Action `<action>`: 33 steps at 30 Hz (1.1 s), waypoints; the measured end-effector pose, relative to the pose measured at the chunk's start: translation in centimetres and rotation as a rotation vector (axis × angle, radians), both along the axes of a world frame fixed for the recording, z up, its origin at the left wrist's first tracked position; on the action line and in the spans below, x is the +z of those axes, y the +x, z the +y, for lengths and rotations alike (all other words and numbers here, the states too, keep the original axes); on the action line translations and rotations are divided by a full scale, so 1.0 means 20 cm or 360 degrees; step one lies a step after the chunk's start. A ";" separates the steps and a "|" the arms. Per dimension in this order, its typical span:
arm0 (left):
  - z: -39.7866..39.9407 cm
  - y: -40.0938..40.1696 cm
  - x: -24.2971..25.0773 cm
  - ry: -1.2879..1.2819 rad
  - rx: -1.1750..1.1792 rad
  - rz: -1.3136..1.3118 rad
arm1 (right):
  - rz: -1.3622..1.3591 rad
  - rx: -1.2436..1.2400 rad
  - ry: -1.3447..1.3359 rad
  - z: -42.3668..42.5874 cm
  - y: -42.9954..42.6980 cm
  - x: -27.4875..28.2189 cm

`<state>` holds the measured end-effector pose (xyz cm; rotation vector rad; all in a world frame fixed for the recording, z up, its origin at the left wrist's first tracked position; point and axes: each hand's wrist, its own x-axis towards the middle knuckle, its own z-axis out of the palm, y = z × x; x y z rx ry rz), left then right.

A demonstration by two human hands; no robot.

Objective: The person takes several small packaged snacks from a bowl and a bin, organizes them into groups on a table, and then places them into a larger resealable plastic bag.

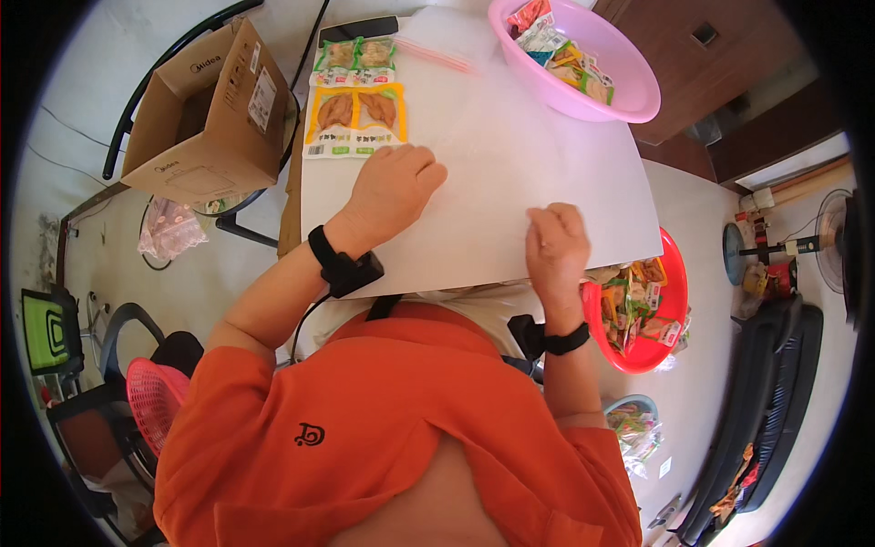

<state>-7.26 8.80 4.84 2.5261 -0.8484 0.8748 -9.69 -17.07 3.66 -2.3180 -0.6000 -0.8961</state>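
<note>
My left hand point(398, 193) is over the white tabletop point(478, 178), with its fingers curled under. It overlaps the lower right corner of a yellow-edged twin food pack point(357, 113), and I cannot tell whether it grips anything. Above that pack lies a green-edged twin food pack point(354, 58). My right hand point(559, 246) is drawn into a loose fist near the table's right front side, with nothing visible in it. Clear plastic bags with a pink edge point(437, 55) lie flat at the back of the table.
A pink basin point(581, 102) with food packs stands at the back right. Beside the table's right front corner is a red basin point(677, 308) full of packs. An open cardboard box point(236, 130) sits on a chair at left. A dark phone point(357, 30) lies at the back edge.
</note>
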 end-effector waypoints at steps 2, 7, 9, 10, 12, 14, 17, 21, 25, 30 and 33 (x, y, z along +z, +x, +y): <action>0.01 0.00 -0.08 0.0119 -0.0033 0.0288 | 0.0142 -0.0003 0.0008 0.02 -0.03 -0.09; 0.03 -0.01 -0.04 0.0173 0.0034 0.0571 | 0.0360 -0.0008 0.0041 0.07 -0.03 -0.15; 0.06 -0.03 -0.02 0.0171 0.0070 0.0686 | 0.0375 0.0026 0.0052 0.09 -0.03 -0.16; 0.08 -0.04 -0.01 0.0055 0.0022 0.0702 | 0.0391 0.0044 0.0064 0.10 -0.02 -0.17; 0.13 -0.05 -0.01 -0.0061 0.0008 0.0714 | 0.0421 0.0065 0.0080 0.09 -0.03 -0.18; 0.20 0.00 -0.03 -0.0133 0.0255 0.0452 | 0.0452 0.0065 0.0144 0.08 -0.03 -0.22; 0.39 0.09 -0.02 -0.0174 0.0791 0.0399 | 0.0529 0.0091 0.0192 0.09 -0.03 -0.21; 0.55 0.16 -0.05 -0.0087 0.1230 0.0642 | 0.0537 0.0097 0.0171 0.09 -0.03 -0.22; 0.62 0.22 -0.10 -0.0090 0.1274 0.0919 | 0.0490 0.0103 0.0212 0.09 -0.03 -0.23; 0.70 0.23 -0.13 -0.0580 0.1158 0.0998 | 0.0508 0.0091 0.0228 0.09 -0.04 -0.22; 0.77 0.19 -0.14 -0.0669 0.1123 0.1150 | 0.0494 0.0109 0.0255 0.09 -0.04 -0.22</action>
